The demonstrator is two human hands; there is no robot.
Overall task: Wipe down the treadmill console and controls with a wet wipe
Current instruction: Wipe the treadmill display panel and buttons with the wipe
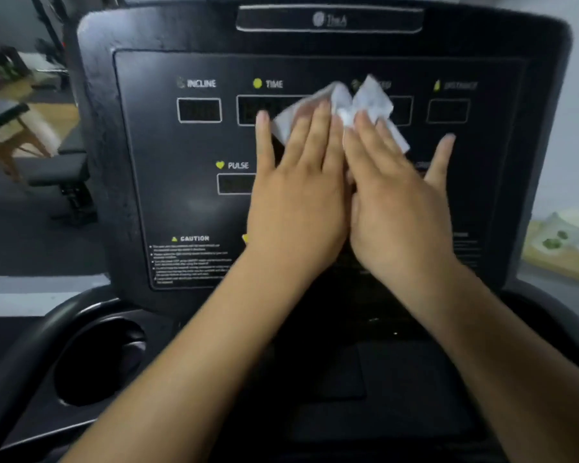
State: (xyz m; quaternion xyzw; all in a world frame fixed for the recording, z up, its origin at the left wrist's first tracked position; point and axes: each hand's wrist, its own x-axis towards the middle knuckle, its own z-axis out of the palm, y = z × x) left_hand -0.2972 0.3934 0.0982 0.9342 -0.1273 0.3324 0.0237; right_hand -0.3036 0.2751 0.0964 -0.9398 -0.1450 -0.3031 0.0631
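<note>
- Head view, containers: a round cup holder (97,362) is sunk into the dark deck at the lower left. Its inside is in shadow, so I cannot tell whether anything sits in it.
- The wet wipe (371,100), white and crumpled, lies against the treadmill console (141,168) in the upper middle of the frame, across the row of display windows.
- The left hand (298,202) and right hand (398,212) lie side by side, touching along their inner edges. Both are flat with straight fingers, pressing the wipe onto the panel; neither curls round it.
- Hidden or unclear: the hands and wipe cover the centre of the panel.
  - The TIME window (264,110) is partly under the wipe.
  - The right end of the PULSE window (234,183) goes under the left hand.
  - The label just right of the wipe is mostly covered, and the far-right label (457,85) is too blurred to read with certainty.
  - The small print under the CAUTION label (189,259) is unreadable.
  - The tray area under the forearms is dark and indistinct.
- The INCLINE window (199,110) at the upper left of the panel is unlit.
- Surface and room:
  - The console is matte black, with a logo bar (330,20) at the top edge.
  - A padded black bench (61,168) and a wooden-legged stand (4,135) are at the left.
  - A pale ledge with a blurred packet (562,233) is at the right edge.
</note>
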